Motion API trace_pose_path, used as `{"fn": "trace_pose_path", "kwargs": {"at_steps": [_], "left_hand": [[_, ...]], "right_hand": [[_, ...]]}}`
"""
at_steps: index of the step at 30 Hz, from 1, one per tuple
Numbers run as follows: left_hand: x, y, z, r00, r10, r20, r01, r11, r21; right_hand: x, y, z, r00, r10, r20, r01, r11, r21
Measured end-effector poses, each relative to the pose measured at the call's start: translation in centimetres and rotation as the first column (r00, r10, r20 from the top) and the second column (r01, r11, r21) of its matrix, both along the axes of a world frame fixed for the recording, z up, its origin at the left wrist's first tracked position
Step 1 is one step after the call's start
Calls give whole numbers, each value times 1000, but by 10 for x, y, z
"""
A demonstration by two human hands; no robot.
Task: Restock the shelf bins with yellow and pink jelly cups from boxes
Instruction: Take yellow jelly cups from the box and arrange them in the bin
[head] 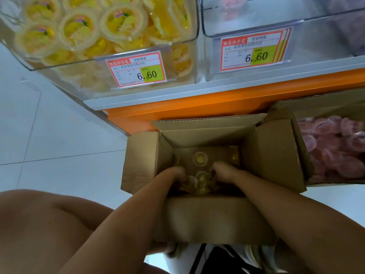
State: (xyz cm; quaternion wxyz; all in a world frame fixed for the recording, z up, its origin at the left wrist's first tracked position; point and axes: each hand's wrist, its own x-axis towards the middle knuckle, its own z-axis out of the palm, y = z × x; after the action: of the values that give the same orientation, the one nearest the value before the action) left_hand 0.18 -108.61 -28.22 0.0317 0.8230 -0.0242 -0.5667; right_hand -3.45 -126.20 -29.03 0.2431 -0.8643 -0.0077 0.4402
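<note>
An open cardboard box (272,151) stands on the floor below the shelf, with a few yellow jelly cups (199,159) left at its bottom. Both my hands reach down into it. My left hand (173,176) and my right hand (223,171) curl around a small cluster of yellow cups (201,182) near the box's near wall. Above, a clear shelf bin (189,39) holds several yellow jelly cups (79,30). To its right a second clear bin (296,22) shows blurred pink cups inside. A second box (284,107) at right holds pink jelly cups (335,147).
Price tags reading 6.60 (136,69) hang on both bin fronts. An orange shelf base (197,107) runs behind the boxes. White tiled floor (49,125) lies to the left. My knee (39,230) fills the lower left corner.
</note>
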Motion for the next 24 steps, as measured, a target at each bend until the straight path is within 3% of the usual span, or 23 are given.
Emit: {"fn": "trace_pose_path", "kwargs": {"at_steps": [5,11,14,17,21,24], "left_hand": [[-4,-4,-5,985,164,44,-160,984,-78],[-5,1,6,986,165,34,-157,973,-170],[5,0,47,984,177,37,-160,950,-268],[22,-3,116,982,186,-32,-183,894,-408],[32,10,212,992,126,2,-101,807,-582],[28,24,283,991,116,73,-32,713,-701]], "right_hand": [[4,-4,13,997,-30,74,35,997,-70],[12,-19,63,996,-61,64,66,995,-80],[17,-31,106,994,-102,29,102,995,-6],[26,-41,169,1000,5,-29,-4,999,36],[21,-57,262,998,41,45,-52,964,261],[9,-66,311,986,-100,131,10,829,560]]}}
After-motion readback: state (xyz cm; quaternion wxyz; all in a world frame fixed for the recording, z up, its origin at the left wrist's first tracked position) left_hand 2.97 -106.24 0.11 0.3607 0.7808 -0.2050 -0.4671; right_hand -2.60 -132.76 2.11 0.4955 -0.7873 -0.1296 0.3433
